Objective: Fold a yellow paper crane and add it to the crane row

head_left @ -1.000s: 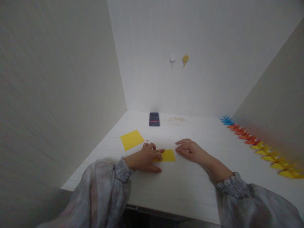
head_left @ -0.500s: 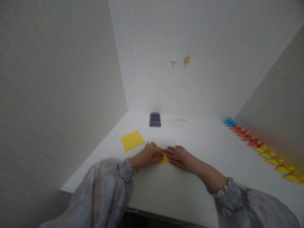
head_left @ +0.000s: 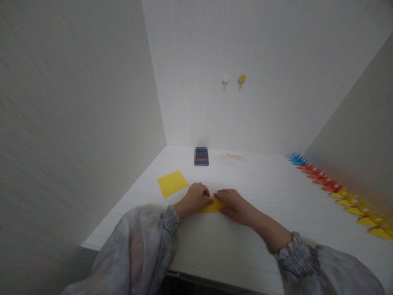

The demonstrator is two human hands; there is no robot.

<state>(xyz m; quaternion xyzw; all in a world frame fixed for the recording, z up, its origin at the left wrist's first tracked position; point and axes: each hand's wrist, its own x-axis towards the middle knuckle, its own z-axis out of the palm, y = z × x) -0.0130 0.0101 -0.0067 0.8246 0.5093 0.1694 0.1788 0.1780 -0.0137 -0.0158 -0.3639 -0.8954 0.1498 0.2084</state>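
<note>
A piece of yellow origami paper [head_left: 212, 207], apparently folded, lies on the white table between my hands. My left hand [head_left: 196, 198] grips its left part, thumb on top and fingers curled behind the upper edge. At the right end, my right hand [head_left: 235, 205] has the paper between its thumb and fingers. Both hands partly cover the paper, so its full outline is hidden. Just beyond my left hand lies a flat yellow sheet [head_left: 172, 183].
A blurred dark device [head_left: 201, 156] stands at the back of the table. Along the right wall runs a row of folded paper figures, blue [head_left: 297, 159], red-orange [head_left: 321, 180] and yellow [head_left: 362, 211]. Two hooks, white [head_left: 225, 78] and yellow [head_left: 242, 79], are on the back wall.
My left hand has shifted its grip, with the fingers now behind the paper's upper edge. More of the yellow paper shows between my hands. The view has moved slightly.
</note>
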